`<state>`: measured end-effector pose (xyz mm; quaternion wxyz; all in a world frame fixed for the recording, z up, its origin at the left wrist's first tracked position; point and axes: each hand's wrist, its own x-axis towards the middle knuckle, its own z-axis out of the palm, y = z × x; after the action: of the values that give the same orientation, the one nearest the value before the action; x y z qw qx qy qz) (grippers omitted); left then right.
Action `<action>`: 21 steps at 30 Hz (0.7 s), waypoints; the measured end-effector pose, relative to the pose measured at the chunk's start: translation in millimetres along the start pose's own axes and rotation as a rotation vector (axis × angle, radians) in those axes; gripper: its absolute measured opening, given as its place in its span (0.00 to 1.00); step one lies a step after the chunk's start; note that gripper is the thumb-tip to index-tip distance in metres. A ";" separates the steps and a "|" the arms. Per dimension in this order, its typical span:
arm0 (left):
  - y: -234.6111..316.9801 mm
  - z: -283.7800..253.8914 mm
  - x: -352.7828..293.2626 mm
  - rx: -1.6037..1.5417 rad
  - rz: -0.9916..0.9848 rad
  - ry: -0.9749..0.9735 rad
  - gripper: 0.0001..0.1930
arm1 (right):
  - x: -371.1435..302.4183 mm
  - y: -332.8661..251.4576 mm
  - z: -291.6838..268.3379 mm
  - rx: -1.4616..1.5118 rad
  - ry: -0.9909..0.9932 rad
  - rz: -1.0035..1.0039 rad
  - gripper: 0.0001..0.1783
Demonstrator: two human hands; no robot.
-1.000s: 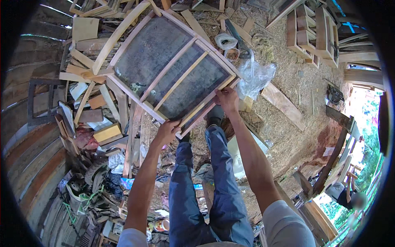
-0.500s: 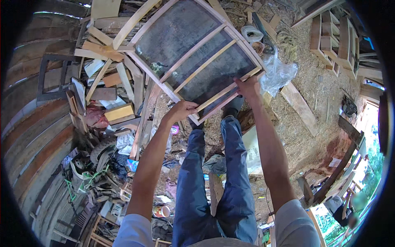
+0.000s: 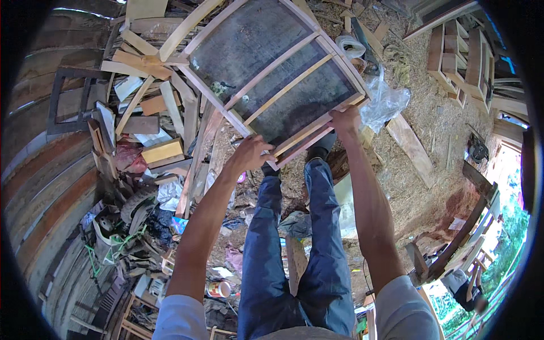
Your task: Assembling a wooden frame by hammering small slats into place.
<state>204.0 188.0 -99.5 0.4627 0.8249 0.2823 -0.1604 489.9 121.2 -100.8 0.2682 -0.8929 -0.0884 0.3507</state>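
Observation:
A large wooden frame (image 3: 294,146) tilts across the upper middle of the view, light rails and slats around a dark grey surface (image 3: 249,51). Whether that surface belongs to the frame or lies beneath it, I cannot tell. My left hand (image 3: 251,154) is closed on the near left corner of the frame, fingers curled over the rail. Farther right, my right hand (image 3: 345,120) grips the double near rail close to its right end. Two slats (image 3: 289,88) run across the frame, roughly parallel to the near rail.
Wood offcuts (image 3: 150,107) pile up at the left, beside a dark small frame (image 3: 73,102). Clear plastic (image 3: 388,102) and a loose board (image 3: 411,150) lie on the sawdust to the right. Wooden drawer-like frames (image 3: 462,62) stand at the far right. Another person (image 3: 467,289) is outside, lower right.
The wooden frame has shifted slightly right, and its near rail sits a little lower. Both hands keep their grip; the right thumb and fingers have moved slightly along the rail.

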 end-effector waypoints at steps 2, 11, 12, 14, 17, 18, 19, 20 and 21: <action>-1.8 2.7 1.8 -0.012 0.032 0.006 0.21 | 5.5 -2.6 -2.4 -0.143 -0.086 0.058 0.23; 8.5 11.5 5.8 -0.017 -0.068 0.042 0.21 | 19.8 22.9 6.1 0.073 0.068 -0.017 0.24; 11.0 15.9 11.7 -0.022 -0.044 0.047 0.21 | 28.2 35.2 6.1 0.068 0.091 -0.023 0.24; 3.3 21.3 11.0 -0.113 -0.069 -0.007 0.22 | 30.5 41.2 13.2 -0.047 0.222 -0.145 0.25; -17.5 20.4 -5.7 -0.111 -0.084 -0.043 0.23 | -9.5 10.2 17.2 0.106 0.058 -0.042 0.24; -13.3 14.3 -6.3 -0.130 -0.113 -0.043 0.24 | -16.1 1.5 10.0 0.209 -0.004 -0.012 0.24; -11.9 11.7 -1.4 -0.151 -0.063 -0.065 0.24 | -10.1 5.7 9.8 0.147 0.070 -0.186 0.21; -10.2 12.7 3.1 -0.157 -0.049 -0.063 0.24 | -4.0 11.9 3.1 0.140 0.083 -0.190 0.21; -7.6 14.0 6.2 -0.148 -0.070 -0.069 0.24 | 0.7 18.8 -3.3 0.304 -0.006 -0.062 0.19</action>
<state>204.1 181.2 -115.2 0.5262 0.7720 0.3058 -0.1834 492.1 104.2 -109.3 0.4106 -0.8377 -0.0625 0.3545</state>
